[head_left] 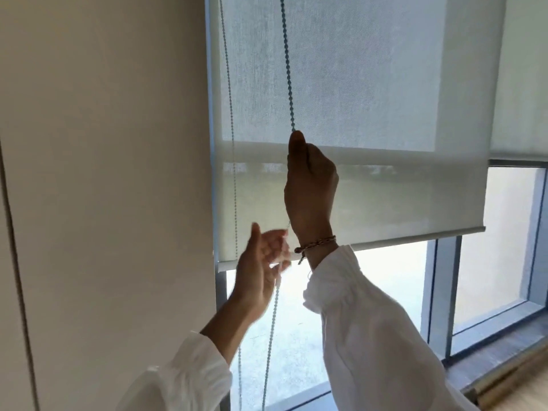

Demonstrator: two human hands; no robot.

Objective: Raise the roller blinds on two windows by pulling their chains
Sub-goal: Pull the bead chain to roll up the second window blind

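Observation:
A pale translucent roller blind [370,93] covers the upper part of the window, with its bottom bar [415,237] partway up the glass. A beaded chain loop hangs at its left side: the front strand [286,63] and the back strand [229,114]. My right hand [310,188] grips the front strand high up, thumb uppermost. My left hand [261,268] is lower, blurred, fingers loosely spread beside the same strand, which runs down past it. I cannot tell whether the left hand touches the chain.
A plain beige wall [103,173] fills the left side. A second blind [522,84] hangs at the right over another pane [498,238]. Grey window frames [441,292] and a sill [504,360] lie lower right.

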